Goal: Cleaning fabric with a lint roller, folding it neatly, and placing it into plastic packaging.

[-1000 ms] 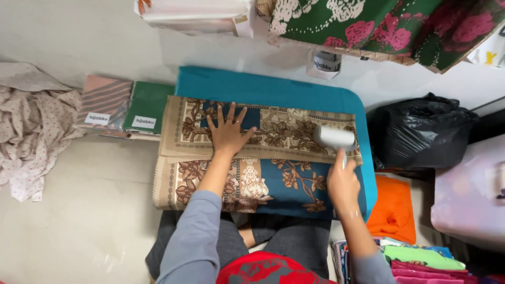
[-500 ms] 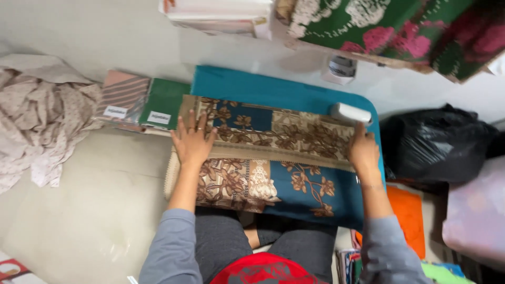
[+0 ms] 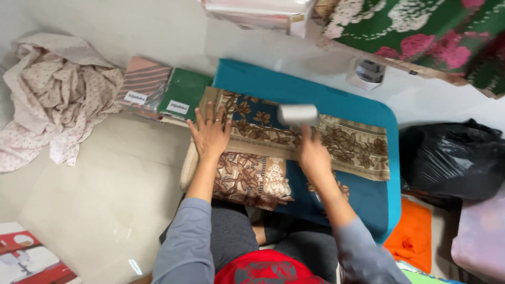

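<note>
While the left hand (image 3: pixel 210 134) lies flat at nine o'clock on the soft, limp brown floral patterned cloth (image 3: pixel 294 139), the right hand (image 3: pixel 311 153) clamps a small white iron (image 3: pixel 298 114).

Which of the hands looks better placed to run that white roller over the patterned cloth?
The right hand: it holds the roller on the cloth. The left hand lies flat, pinning the cloth's left end.
</note>
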